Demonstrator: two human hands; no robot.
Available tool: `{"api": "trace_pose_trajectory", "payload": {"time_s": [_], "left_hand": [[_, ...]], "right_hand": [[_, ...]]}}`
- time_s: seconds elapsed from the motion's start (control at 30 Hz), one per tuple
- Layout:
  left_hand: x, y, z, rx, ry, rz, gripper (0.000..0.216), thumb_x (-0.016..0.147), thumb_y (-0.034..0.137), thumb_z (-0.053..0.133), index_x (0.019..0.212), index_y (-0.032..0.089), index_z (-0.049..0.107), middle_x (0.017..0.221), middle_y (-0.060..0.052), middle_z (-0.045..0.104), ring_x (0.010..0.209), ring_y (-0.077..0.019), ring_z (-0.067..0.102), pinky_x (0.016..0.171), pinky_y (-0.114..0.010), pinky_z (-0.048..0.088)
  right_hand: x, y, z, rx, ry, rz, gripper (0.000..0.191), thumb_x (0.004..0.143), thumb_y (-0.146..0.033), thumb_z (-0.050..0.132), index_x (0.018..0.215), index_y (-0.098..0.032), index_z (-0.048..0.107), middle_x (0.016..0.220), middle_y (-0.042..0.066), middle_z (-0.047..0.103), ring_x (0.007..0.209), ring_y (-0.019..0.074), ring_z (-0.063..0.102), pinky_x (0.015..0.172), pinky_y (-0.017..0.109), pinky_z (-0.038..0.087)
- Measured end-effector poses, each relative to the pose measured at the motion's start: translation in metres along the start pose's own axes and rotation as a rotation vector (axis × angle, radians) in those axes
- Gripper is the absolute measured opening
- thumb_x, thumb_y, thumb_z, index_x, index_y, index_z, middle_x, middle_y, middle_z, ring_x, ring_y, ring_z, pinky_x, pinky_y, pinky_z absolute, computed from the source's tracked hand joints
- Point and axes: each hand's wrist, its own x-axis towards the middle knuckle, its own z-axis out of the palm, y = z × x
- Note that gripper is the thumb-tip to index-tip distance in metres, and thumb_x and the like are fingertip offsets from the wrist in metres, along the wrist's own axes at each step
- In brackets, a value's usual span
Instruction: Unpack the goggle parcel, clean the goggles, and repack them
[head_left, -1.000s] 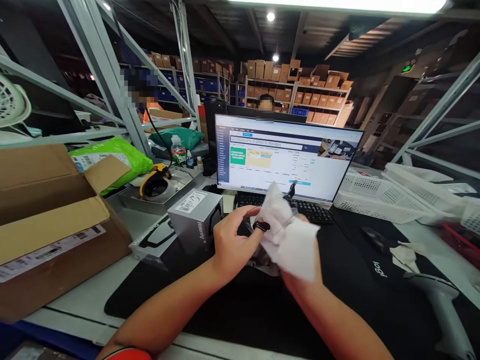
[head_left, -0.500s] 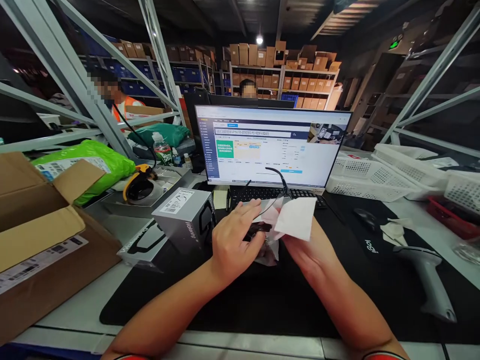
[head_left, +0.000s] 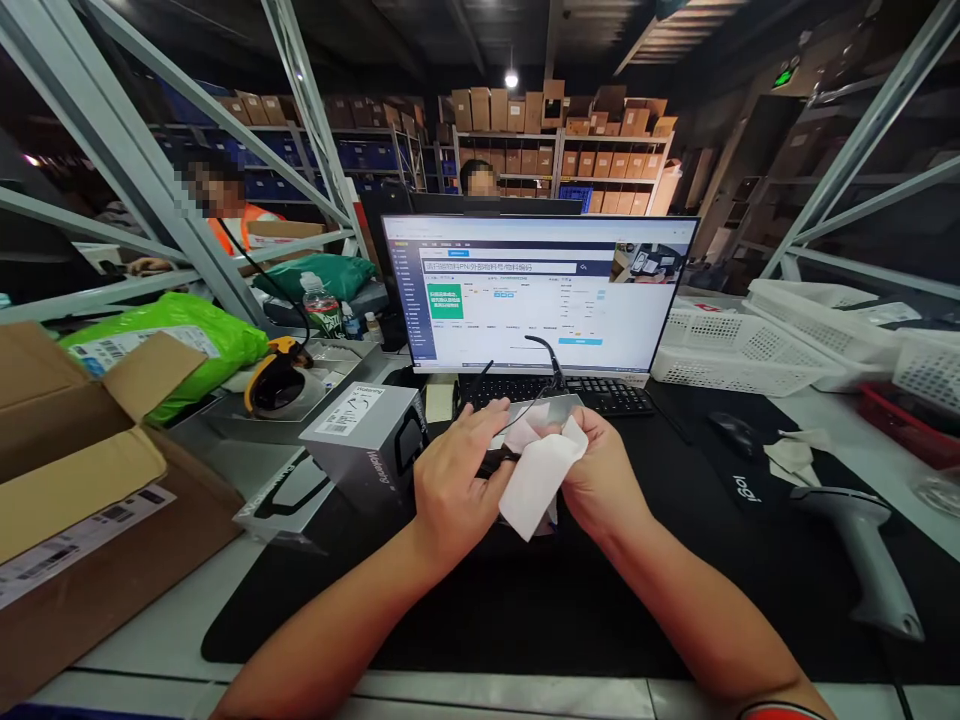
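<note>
A pair of glasses is held in front of the keyboard, its dark temple [head_left: 553, 358] pointing up toward the monitor. My left hand [head_left: 459, 470] is closed round the left side of the glasses, thumb in front and fingers behind. In my right hand [head_left: 600, 470] a white wipe [head_left: 541, 482] is pinched, hanging across the front of the glasses. The wipe and the fingers hide most of the frame and lenses. Left of my left hand stands a grey box [head_left: 367, 440] printed with a glasses picture, beside a flatter grey box [head_left: 289, 500].
An open cardboard carton [head_left: 90, 530] is at the left, near a green plastic parcel [head_left: 169, 350]. Behind my hands are a monitor [head_left: 525, 300] and keyboard [head_left: 615, 396]. A barcode scanner [head_left: 862, 550], mouse [head_left: 731, 435], crumpled wipe [head_left: 793, 460] and white baskets [head_left: 739, 345] lie right.
My right hand has turned and the white wipe has swung left and down across the glasses. My left hand still holds the glasses, slightly further left in view.
</note>
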Motion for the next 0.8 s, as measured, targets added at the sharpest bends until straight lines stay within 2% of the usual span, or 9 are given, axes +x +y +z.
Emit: {"api": "trace_pose_trajectory", "payload": {"time_s": [0.2, 0.27, 0.33, 0.47, 0.53, 0.6, 0.67, 0.8], "left_hand": [[0.005, 0.006, -0.005, -0.052, -0.084, 0.076, 0.040, 0.080, 0.001, 0.064, 0.116, 0.017, 0.062, 0.115, -0.008, 0.076, 0.113, -0.0218, 0.071, 0.111, -0.042, 0.053], [0.005, 0.007, -0.005, -0.055, -0.066, 0.069, 0.039, 0.080, 0.001, 0.065, 0.117, 0.016, 0.062, 0.115, -0.009, 0.076, 0.114, -0.0217, 0.071, 0.111, -0.041, 0.053], [0.003, 0.007, -0.005, -0.051, -0.048, 0.033, 0.040, 0.082, 0.002, 0.065, 0.120, 0.016, 0.062, 0.117, -0.010, 0.075, 0.115, -0.0209, 0.070, 0.111, -0.039, 0.053], [-0.001, 0.002, -0.005, -0.074, -0.059, -0.075, 0.039, 0.088, 0.014, 0.069, 0.126, 0.017, 0.061, 0.125, -0.010, 0.072, 0.118, -0.0208, 0.069, 0.110, -0.034, 0.053], [-0.001, 0.000, -0.004, -0.093, -0.076, -0.107, 0.040, 0.088, 0.020, 0.071, 0.126, 0.017, 0.061, 0.127, -0.011, 0.071, 0.119, -0.0219, 0.068, 0.107, -0.033, 0.054], [0.000, 0.000, -0.004, -0.088, -0.102, -0.112, 0.039, 0.088, 0.018, 0.070, 0.126, 0.018, 0.061, 0.127, -0.011, 0.071, 0.119, -0.0221, 0.068, 0.106, -0.032, 0.055], [0.002, 0.002, -0.003, -0.064, -0.123, -0.091, 0.040, 0.088, 0.013, 0.066, 0.127, 0.018, 0.060, 0.126, -0.010, 0.072, 0.119, -0.0214, 0.068, 0.107, -0.033, 0.054], [0.003, 0.006, -0.002, -0.052, -0.129, -0.027, 0.044, 0.086, 0.007, 0.061, 0.128, 0.018, 0.060, 0.126, -0.010, 0.072, 0.121, -0.0204, 0.067, 0.112, -0.035, 0.051]], "right_hand": [[0.013, -0.047, -0.011, 0.065, -0.073, 0.144, 0.041, 0.041, -0.026, 0.097, 0.058, -0.020, 0.060, 0.061, -0.003, 0.067, 0.056, 0.0130, 0.061, 0.058, 0.027, 0.057], [0.010, -0.046, -0.010, 0.080, -0.069, 0.145, 0.038, 0.043, -0.028, 0.096, 0.061, -0.019, 0.064, 0.065, -0.001, 0.069, 0.060, 0.0144, 0.063, 0.061, 0.028, 0.058], [0.004, -0.032, -0.006, 0.046, -0.047, 0.119, 0.036, 0.048, -0.029, 0.095, 0.063, -0.019, 0.063, 0.067, -0.001, 0.069, 0.060, 0.0131, 0.061, 0.058, 0.026, 0.055], [-0.011, 0.005, 0.005, -0.059, 0.045, -0.091, 0.046, 0.047, -0.015, 0.092, 0.056, -0.019, 0.047, 0.064, -0.005, 0.065, 0.055, 0.0078, 0.052, 0.051, 0.020, 0.045], [-0.012, 0.014, 0.006, -0.071, 0.069, -0.149, 0.052, 0.045, -0.010, 0.090, 0.053, -0.019, 0.039, 0.060, -0.006, 0.062, 0.054, 0.0072, 0.050, 0.049, 0.018, 0.042], [-0.006, 0.011, 0.003, -0.045, 0.068, -0.117, 0.055, 0.044, -0.012, 0.091, 0.053, -0.020, 0.038, 0.053, -0.007, 0.055, 0.049, 0.0065, 0.045, 0.046, 0.018, 0.039], [0.003, 0.000, -0.003, -0.004, 0.051, -0.027, 0.051, 0.041, -0.016, 0.093, 0.053, -0.020, 0.044, 0.051, -0.008, 0.054, 0.047, 0.0066, 0.044, 0.045, 0.019, 0.039], [0.021, -0.027, -0.017, 0.062, 0.014, 0.108, 0.040, 0.039, -0.025, 0.097, 0.062, -0.018, 0.065, 0.063, -0.002, 0.067, 0.056, 0.0115, 0.057, 0.055, 0.024, 0.051]]}}
